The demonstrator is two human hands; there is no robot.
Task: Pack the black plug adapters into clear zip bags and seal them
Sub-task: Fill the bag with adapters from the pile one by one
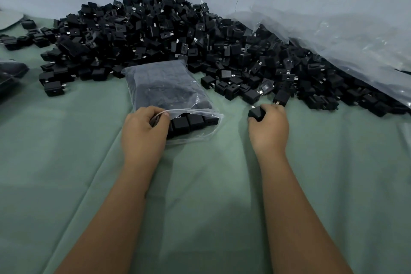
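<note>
On the green cloth, left hand [142,131] pinches the lengthwise bag's [164,93] near-facing mouth; right hand [268,127] grips an adapter [256,113].

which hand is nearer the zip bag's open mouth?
Left. The left hand pinches the rim of the clear zip bag at its open mouth. The right hand is off to the bag's right, apart from it, gripping a black adapter on the green cloth.
</note>
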